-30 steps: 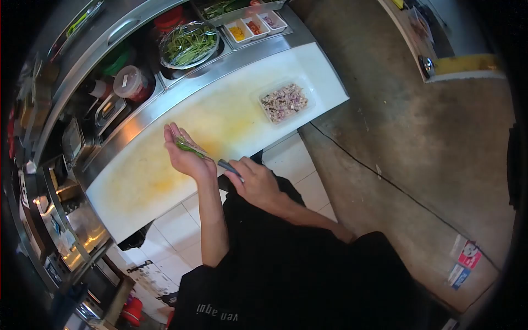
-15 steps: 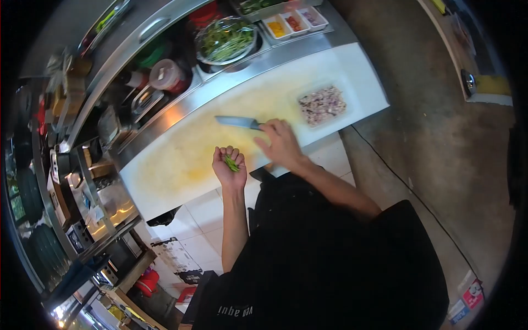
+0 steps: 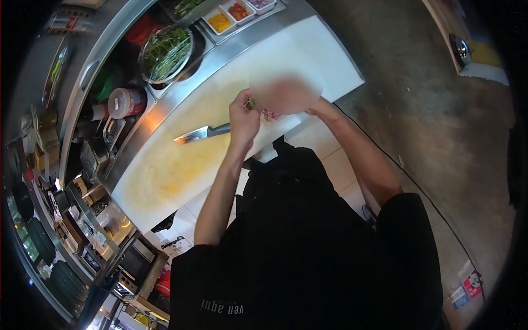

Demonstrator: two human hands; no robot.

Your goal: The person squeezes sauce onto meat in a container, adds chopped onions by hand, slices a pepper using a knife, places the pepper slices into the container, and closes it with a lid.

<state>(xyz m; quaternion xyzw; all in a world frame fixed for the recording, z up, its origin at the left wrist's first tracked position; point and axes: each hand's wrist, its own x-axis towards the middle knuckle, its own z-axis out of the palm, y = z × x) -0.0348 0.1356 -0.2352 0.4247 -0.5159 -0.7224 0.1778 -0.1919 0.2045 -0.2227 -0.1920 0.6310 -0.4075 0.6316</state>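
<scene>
My left hand (image 3: pixel 243 118) is closed around a small green bunch (image 3: pixel 251 103) above the white cutting board (image 3: pixel 335 60). Just right of it, a round blurred patch covers most of my right hand (image 3: pixel 318 108), so its fingers and anything in them are hidden. Below the patch, part of the chopped purple-and-white food (image 3: pixel 269 115) shows; its container is mostly covered. The knife (image 3: pixel 203 133) lies flat on the board left of my left hand, blade pointing left and its handle end close to my wrist.
Behind the board are a bowl of greens (image 3: pixel 166 53), small white trays of chopped food (image 3: pixel 220 22) and a lidded tub (image 3: pixel 122 103) on the steel counter (image 3: pixel 206 60). A black cable (image 3: pixel 407 173) crosses the floor at right.
My right hand has let go of the knife, now lying on the board, and moved right over the container. My left hand has moved up and right with the green bunch. The view has shifted.
</scene>
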